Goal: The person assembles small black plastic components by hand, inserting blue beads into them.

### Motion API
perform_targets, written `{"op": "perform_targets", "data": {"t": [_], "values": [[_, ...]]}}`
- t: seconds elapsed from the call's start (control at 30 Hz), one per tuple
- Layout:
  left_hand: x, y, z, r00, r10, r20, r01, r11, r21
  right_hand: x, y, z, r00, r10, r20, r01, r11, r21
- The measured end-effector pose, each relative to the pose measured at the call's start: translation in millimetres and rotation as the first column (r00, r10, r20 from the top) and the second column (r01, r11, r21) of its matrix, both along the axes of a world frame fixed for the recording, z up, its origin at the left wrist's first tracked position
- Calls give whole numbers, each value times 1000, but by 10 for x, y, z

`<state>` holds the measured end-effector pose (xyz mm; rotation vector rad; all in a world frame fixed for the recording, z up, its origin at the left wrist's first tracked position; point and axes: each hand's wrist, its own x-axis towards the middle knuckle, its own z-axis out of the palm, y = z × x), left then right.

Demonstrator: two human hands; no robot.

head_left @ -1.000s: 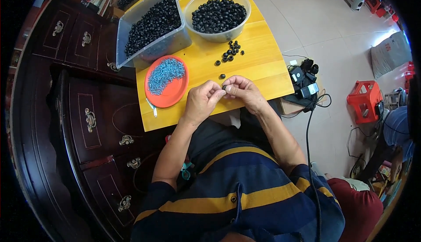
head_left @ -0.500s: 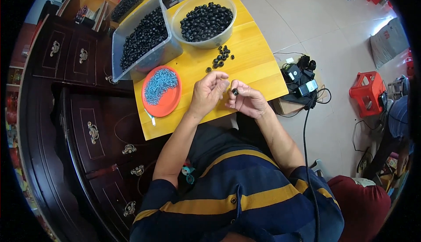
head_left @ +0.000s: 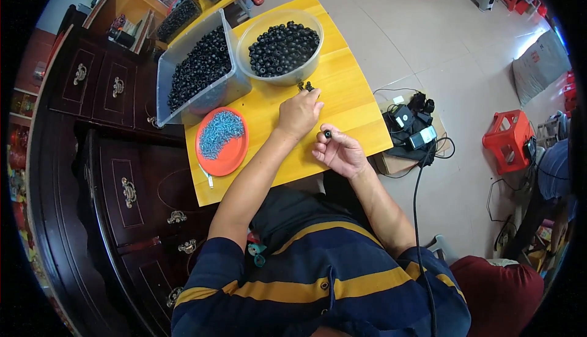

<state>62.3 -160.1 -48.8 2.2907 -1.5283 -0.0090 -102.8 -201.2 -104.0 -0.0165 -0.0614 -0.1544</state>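
My right hand [head_left: 342, 153] is closed in a pinch, palm up, near the table's front edge. Between thumb and forefinger it holds a small round black part [head_left: 328, 134] with a hole in its end. Farther forward and left, my left hand [head_left: 299, 114] bends over a few loose black parts [head_left: 304, 86] on the yellow table. Its fingers curl down, and whatever lies beneath them is hidden. Left of that hand sits a red plate [head_left: 232, 157] with a heap of tiny bluish, shiny pieces [head_left: 219, 134].
Behind my hands stand a round clear tub [head_left: 286, 80] and a rectangular clear bin [head_left: 229, 86], both full of black parts. A white stick-like item [head_left: 208, 178] lies by the plate. Dark drawers [head_left: 128, 190] flank the left; a red stool [head_left: 506, 141] and cabled devices [head_left: 413, 126] are rightward.
My left hand has moved forward, away from my right hand, and now covers part of the loose black parts. My right hand keeps its pinch. The view has shifted slightly.
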Motion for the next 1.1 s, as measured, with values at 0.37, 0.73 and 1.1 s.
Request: {"op": "perform_targets", "data": {"t": [0.37, 0.73, 1.1], "values": [[11, 110, -4, 996, -13, -93, 0, 991, -134, 8, 3, 45, 1000, 10, -22, -11, 998, -56], [-565, 808, 404, 748, -114, -654, -140, 936, -323, 190, 27, 119, 944, -249, -216, 235, 968, -93], [-867, 973, 328, 891, -162, -425, -2, 933, -360, 259, 207, 241, 939, -232, -255, 200, 969, -146]]}}
